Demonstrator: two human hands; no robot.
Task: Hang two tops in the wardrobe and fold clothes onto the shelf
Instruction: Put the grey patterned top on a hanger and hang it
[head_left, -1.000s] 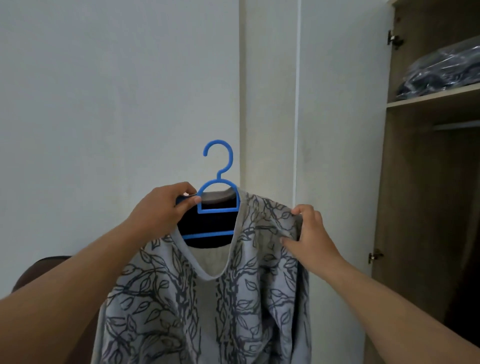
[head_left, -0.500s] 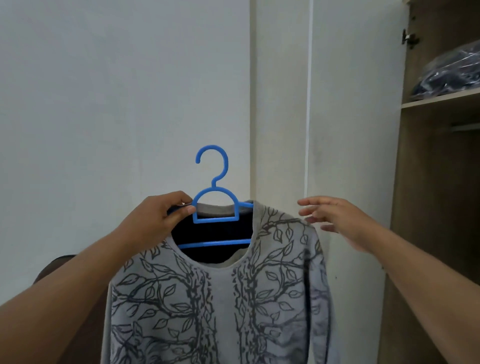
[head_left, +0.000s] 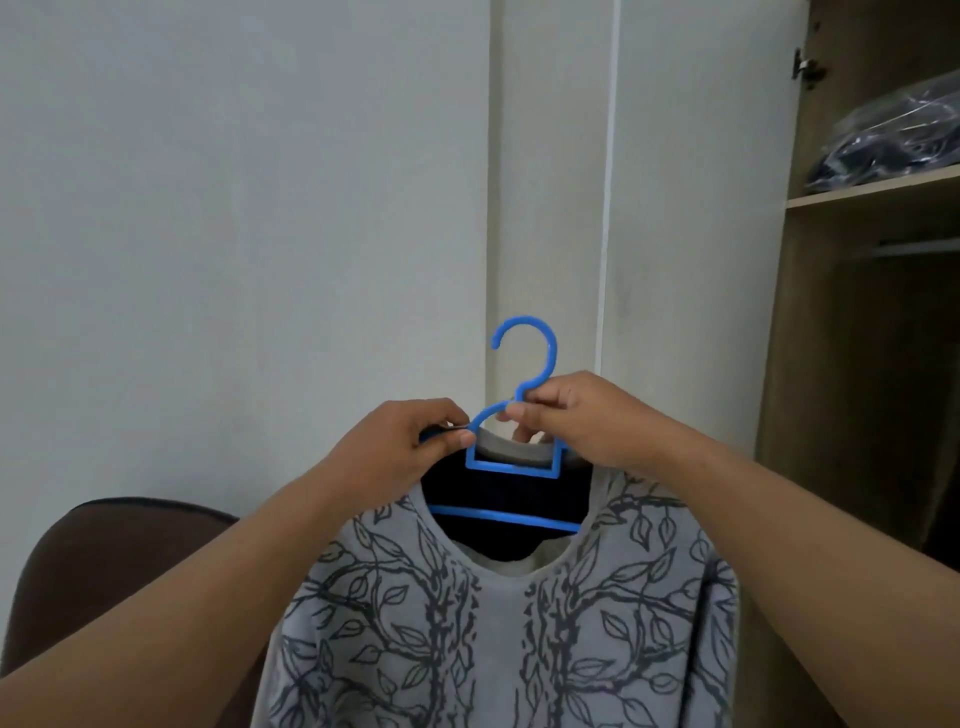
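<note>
Blue hanger (head_left: 511, 470), grey top (head_left: 498, 634) (dark leaf print).

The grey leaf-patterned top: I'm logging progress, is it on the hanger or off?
On. The grey leaf-patterned top hangs from the blue plastic hanger, whose bar crosses the neckline; left hand and right hand grip the hanger.

I see a plain pale wall (head_left: 234, 208) ahead, with a vertical white trim strip (head_left: 605, 234) running down it. At my lower left a dark brown chair back (head_left: 104, 561) shows. Light is soft and even, without strong shadows.
</note>
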